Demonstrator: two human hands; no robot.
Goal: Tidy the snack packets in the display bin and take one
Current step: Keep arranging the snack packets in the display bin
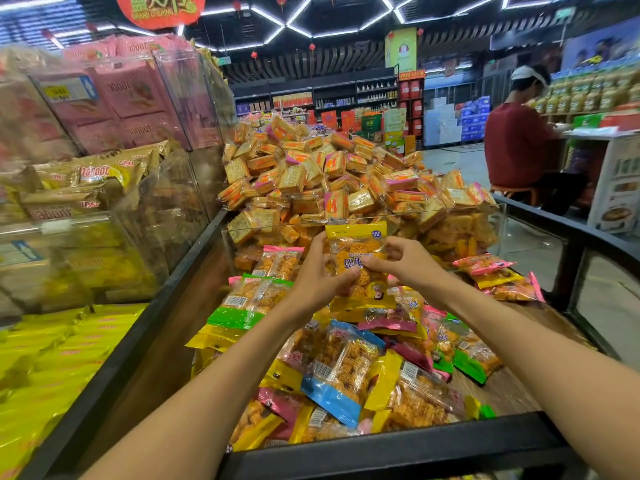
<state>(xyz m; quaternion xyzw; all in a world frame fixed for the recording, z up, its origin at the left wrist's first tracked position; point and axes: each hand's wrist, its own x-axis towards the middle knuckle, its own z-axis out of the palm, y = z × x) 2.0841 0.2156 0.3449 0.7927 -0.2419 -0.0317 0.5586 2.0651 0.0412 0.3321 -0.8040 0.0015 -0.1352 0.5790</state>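
Observation:
A yellow-edged snack packet [356, 251] with orange snacks inside is held upright above the display bin [398, 441]. My left hand [322, 271] grips its left side, thumb across the front. My right hand [403, 263] pinches its right side with curled fingers. Below lie several loose packets with green, blue, pink and yellow ends, such as a blue one [341, 372] and a green one [249, 299].
A clear divider [450, 220] separates this bin from a tall heap of small orange packets [329, 174]. Clear bins of yellow and pink goods stand at the left. A person in a red top [516, 150] sits at the far right by shelves.

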